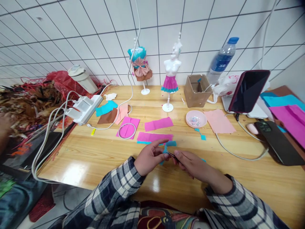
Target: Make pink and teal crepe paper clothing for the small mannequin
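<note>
My left hand [150, 157] pinches a small strip of blue crepe paper [165, 149] between thumb and fingers. In my right hand [190, 162] is a small pair of scissors [172, 155], the narrow blades pointing left at the blue paper; the grip is mostly hidden by my fingers. Just beyond my hands lies a pink crepe strip [152, 137] with a blue strip [171, 143] along its near edge. Another pink strip [159, 124] rests behind it. A white mini mannequin [172, 68] wears a pink skirt with blue trim [170, 84].
A second dressed mannequin [140, 65], a cardboard box [197, 92] and a water bottle [221, 58] stand along the wall. Nearby are a bowl of beads [196, 119], peach paper [220, 121], a propped phone [249, 90], another phone [277, 141] and a power strip [83, 109] with cables. Another person's hand [4, 127] shows far left.
</note>
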Available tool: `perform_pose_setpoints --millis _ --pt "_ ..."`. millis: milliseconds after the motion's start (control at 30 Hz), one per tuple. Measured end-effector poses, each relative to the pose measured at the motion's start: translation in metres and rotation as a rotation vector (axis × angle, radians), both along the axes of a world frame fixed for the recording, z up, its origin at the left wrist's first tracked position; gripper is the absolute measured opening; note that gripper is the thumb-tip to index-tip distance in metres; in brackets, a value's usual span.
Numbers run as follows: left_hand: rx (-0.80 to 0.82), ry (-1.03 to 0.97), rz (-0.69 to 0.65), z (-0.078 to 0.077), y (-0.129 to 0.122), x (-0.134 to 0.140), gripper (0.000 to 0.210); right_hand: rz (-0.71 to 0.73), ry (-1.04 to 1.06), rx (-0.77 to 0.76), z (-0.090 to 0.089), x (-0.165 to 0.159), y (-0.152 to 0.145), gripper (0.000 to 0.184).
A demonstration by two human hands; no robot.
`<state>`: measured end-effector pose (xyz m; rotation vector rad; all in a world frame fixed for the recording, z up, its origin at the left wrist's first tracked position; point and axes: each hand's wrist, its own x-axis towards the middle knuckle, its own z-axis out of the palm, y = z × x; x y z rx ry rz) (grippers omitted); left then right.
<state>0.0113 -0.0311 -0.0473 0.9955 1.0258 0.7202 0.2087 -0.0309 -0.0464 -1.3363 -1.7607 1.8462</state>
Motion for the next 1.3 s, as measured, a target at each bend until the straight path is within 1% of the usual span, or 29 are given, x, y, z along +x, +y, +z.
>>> perform_pose_setpoints --millis 67,167,233,333,467,633,733,900,1133,1300 --pt "0.01 0.026 0.002 0.001 0.0 0.0 0.072 -0.011 -0.002 0.014 0.0 0.0 -0.001 0.055" --pt "-0.001 -0.019 0.042 0.002 0.001 -0.002 0.076 -0.055 -0.022 0.004 0.002 0.002 0.0 0.053" --pt "-0.013 -0.044 0.054 0.002 0.002 -0.003 0.077 -0.046 -0.04 -0.012 0.002 0.003 0.001 0.053" --pt "-0.022 -0.076 0.034 0.0 0.002 -0.004 0.073 0.001 -0.047 -0.003 0.001 0.005 0.001 0.055" --pt "0.008 -0.105 0.001 -0.002 0.001 -0.002 0.066 0.016 -0.031 0.046 -0.003 0.004 -0.001 0.055" --pt "0.006 -0.08 -0.042 0.003 -0.001 0.001 0.063 0.041 -0.029 0.109 -0.007 0.004 -0.001 0.054" --pt "0.012 -0.078 -0.032 0.006 -0.001 0.002 0.063 0.045 -0.048 0.141 -0.005 0.008 0.002 0.054" --pt "0.024 -0.067 -0.036 0.007 -0.002 0.002 0.065 0.056 -0.063 0.144 0.0 0.011 0.004 0.053" --pt "0.01 -0.106 -0.084 0.004 -0.006 0.005 0.068 0.082 -0.057 0.147 -0.009 0.005 0.001 0.051" --pt "0.017 -0.07 -0.093 0.005 -0.005 0.006 0.068 0.062 -0.034 0.139 -0.01 0.005 0.001 0.053"
